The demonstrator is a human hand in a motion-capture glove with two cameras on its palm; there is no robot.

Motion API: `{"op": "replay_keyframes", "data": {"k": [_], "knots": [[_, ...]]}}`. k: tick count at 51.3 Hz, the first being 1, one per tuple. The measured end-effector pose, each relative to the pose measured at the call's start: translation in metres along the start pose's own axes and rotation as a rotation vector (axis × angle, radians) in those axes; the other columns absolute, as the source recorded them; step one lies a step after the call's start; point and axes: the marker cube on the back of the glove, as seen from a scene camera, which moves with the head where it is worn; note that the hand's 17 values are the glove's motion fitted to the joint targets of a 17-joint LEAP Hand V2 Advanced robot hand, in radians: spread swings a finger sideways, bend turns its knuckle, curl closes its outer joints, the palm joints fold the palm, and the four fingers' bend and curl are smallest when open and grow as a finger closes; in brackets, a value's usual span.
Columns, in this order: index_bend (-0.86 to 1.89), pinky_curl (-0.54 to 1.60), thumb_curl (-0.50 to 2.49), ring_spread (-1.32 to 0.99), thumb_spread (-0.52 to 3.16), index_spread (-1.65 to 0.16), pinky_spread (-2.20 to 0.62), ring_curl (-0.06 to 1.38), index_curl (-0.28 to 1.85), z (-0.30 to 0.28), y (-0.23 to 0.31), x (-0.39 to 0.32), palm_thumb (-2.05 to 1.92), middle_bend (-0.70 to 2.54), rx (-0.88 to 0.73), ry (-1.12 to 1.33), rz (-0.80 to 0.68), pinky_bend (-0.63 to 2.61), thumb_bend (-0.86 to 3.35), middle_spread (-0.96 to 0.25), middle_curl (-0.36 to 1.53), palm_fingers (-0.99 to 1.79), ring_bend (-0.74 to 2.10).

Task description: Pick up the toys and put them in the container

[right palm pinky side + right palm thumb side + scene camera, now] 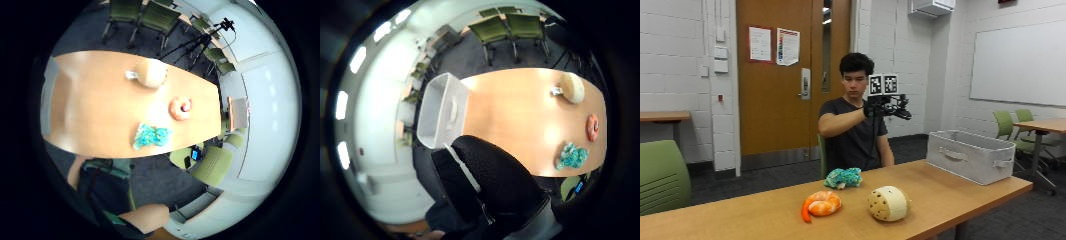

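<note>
- Three toys on your table [959, 197]: teal plush [843, 177], orange shrimp [821, 203] with its tail toward the table's front edge, cream round toy [888, 203].
- One grey container [971, 155], at the table's end, long axis running front to back.
- Your gloved right hand [874, 107] is raised at chest height, holding nothing; finger spread cannot be told.

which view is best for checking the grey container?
Outside view: the grey container stands whole and side-on at the table end, handles showing. Thumb side palm view looks down into its opening, partly cut by the gloved right hand. Little finger side palm view does not show it.
</note>
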Motion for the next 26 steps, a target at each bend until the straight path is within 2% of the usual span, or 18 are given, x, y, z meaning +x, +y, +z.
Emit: {"op": "replay_keyframes", "data": {"k": [11, 23, 26], "knots": [[0.3, 0.3, 0.04, -0.38, 1.04, -0.27, -0.12, 0.21, 0.42, 0.038, 0.03, 0.085, -0.16, 0.27, 0.001, -0.04, 0.099, 0.22, -0.11, -0.15, 0.35, 0.13, 0.19], [0.39, 0.32, 0.05, -0.39, 1.01, -0.29, -0.12, 0.2, 0.47, 0.093, 0.05, 0.14, -0.17, 0.24, -0.051, -0.045, 0.109, 0.22, -0.11, -0.16, 0.36, 0.11, 0.15], [0.4, 0.33, 0.06, -0.39, 1.01, -0.29, -0.12, 0.19, 0.48, 0.112, 0.052, 0.146, -0.17, 0.24, -0.044, -0.044, 0.173, 0.23, -0.11, -0.16, 0.36, 0.1, 0.15]]}}
